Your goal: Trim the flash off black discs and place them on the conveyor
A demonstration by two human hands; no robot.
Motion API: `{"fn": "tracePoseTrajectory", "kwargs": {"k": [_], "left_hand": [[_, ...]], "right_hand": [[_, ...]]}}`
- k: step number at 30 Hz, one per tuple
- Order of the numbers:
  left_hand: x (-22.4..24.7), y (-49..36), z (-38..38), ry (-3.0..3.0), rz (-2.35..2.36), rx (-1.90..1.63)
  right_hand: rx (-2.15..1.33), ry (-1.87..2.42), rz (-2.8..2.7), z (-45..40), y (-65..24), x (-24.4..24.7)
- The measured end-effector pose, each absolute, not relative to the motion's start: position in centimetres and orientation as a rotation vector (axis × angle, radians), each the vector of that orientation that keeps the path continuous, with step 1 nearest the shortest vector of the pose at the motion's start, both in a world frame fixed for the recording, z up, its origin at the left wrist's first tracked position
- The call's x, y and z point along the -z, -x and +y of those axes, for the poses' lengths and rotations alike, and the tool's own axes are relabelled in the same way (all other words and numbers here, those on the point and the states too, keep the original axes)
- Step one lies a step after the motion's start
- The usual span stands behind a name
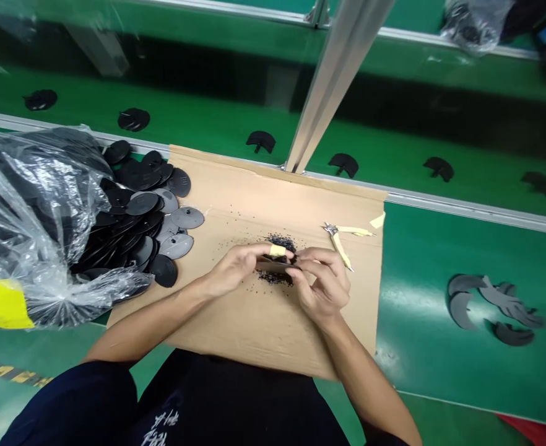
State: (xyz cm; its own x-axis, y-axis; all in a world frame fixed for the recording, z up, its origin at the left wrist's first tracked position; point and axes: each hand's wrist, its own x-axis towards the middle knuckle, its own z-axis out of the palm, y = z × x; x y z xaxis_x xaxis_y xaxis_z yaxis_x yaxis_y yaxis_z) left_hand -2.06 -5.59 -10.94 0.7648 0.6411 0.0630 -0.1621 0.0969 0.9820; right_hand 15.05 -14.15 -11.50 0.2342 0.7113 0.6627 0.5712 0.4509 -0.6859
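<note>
Black part in hand: a thin dark plastic disc [275, 265] is being pinched edge-on between both hands, over the middle of the cardboard sheet [254, 322].
Left hand [236, 267]: fingers are curling round the disc's left end; a strip of pale tape is wrapping one fingertip.
Right hand [325, 282]: fingers are closing on the disc's right end, thumb pressing along its rim.
Crumbs: fine black shavings [280, 243] are lying scattered under and just behind the hands, so some trimming is judged to be done already.
Waiting pile: flat, round, matt grey-black discs [152, 217] are spilling out of a crinkled clear plastic bag [31, 217] at the left edge of the bench [421, 285]; many look to be left.
Set aside: curved, crescent-like dark pieces [491, 303] are lying loosely near the right edge of the bench, well apart from the hands.
Tool: small nippers with cream handles [342, 238] are resting unused on the cardboard, just beside the right hand.
Belt: single black parts [344, 163] are sitting spaced out on the green conveyor [208, 124] beyond the metal rail [463, 207].
Progress: judged as early to midway, given the full bag.
</note>
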Motion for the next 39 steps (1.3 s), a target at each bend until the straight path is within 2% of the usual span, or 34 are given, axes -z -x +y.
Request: {"fn": "tracePoseTrajectory", "kwargs": {"k": [5, 8, 11, 18, 24, 39], "left_hand": [[11.2, 2.2, -5.7, -1.434, 0.596, -0.678], [11.3, 2.3, -5.4, -1.454, 0.654, -0.726], [11.7, 2.4, -5.0, -1.461, 0.653, -0.751], [13.0, 2.4, -4.3, -1.357, 0.698, -0.645], [13.3, 2.4, -4.0, -1.392, 0.694, -0.636], [12.6, 2.1, -4.8, -1.358, 0.682, -0.648]], "right_hand": [[-0.307, 1.391, -1.776, -14.3, -19.2, 11.3], [-0.169, 1.775, -1.804, -14.8, -23.6, 12.1], [-0.118, 1.934, -1.797, -15.0, -26.8, 13.1], [-0.278, 1.779, -1.722, -14.1, -24.2, 12.2], [-0.577, 1.466, -1.674, -14.3, -19.6, 11.1], [-0.517, 1.367, -1.84, -14.9, -19.5, 11.1]]}}
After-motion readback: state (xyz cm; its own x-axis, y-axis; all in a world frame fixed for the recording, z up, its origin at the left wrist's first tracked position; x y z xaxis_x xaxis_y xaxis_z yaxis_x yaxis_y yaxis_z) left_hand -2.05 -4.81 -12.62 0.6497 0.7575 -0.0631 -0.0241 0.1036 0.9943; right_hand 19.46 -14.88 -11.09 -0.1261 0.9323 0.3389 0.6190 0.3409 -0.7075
